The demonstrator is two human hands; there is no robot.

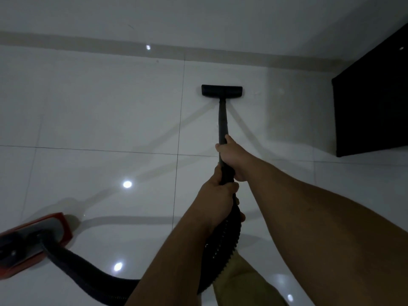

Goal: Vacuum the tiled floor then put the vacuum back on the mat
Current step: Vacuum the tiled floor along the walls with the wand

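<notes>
A black vacuum wand (223, 120) runs from my hands out to its flat black floor head (221, 92), which rests on the glossy white tiled floor (99, 111) near the far wall. My right hand (233, 157) grips the wand higher up. My left hand (218, 197) grips it just below, where the ribbed black hose (225, 237) joins. The hose loops down and left to the red and grey vacuum body (33, 239) at the lower left. No mat is in view.
A dark cabinet or piece of furniture (371, 107) stands at the right, close to the floor head. A beige skirting strip (132, 48) marks the base of the far wall. My leg in khaki cloth (242, 283) shows below the hose. Ceiling lights reflect off the tiles.
</notes>
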